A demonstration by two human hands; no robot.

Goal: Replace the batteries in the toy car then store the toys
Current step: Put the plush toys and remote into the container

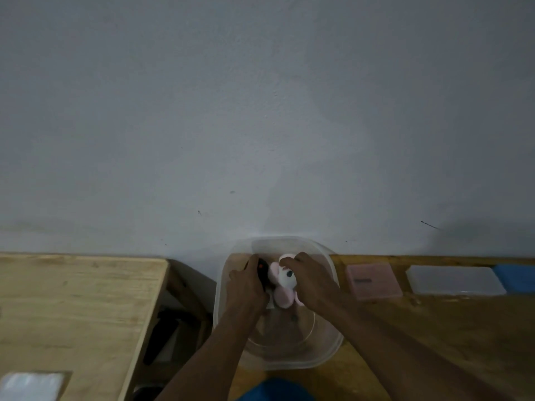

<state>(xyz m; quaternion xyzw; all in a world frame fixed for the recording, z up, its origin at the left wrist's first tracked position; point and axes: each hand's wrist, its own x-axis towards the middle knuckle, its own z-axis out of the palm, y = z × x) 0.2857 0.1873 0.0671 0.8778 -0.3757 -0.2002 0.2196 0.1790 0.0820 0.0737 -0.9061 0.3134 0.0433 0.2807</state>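
Both forearms reach forward, left grip (246, 282) and right grip (314, 280) curled closed (knuckles up).

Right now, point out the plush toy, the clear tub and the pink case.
plush toy (285, 277), head view, white face.
clear tub (333, 347), head view, near right rim.
pink case (373, 280), head view, lid centre.
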